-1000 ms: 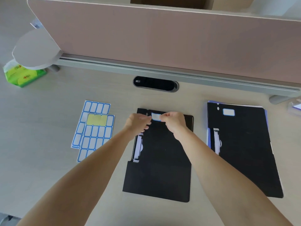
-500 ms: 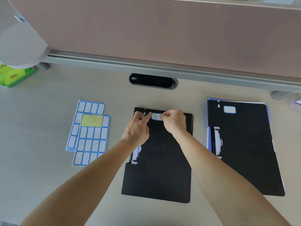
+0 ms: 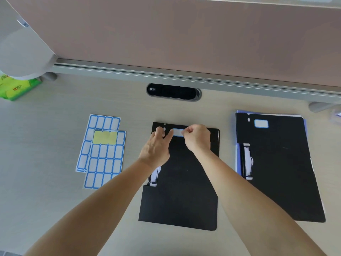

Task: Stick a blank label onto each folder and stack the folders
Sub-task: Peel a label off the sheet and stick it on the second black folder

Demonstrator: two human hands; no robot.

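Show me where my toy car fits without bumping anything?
Biggest bare patch: the desk left of the label sheets, below the green pack. Narrower strips: between the label sheets and the middle folder, and between that folder and the right-hand stack. Crowded: the middle folder's top, where the left hand and right hand meet at the label.

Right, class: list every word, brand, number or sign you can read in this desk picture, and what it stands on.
Nothing reads clearly enough to quote.
Green plastic pack: printed marks, too blurred.
Black oval cable port: small white sticker, too small.
Blue-bordered white label on the middle black folder, the stuck label on the right black folder, the blue-bordered label sheets: blank.
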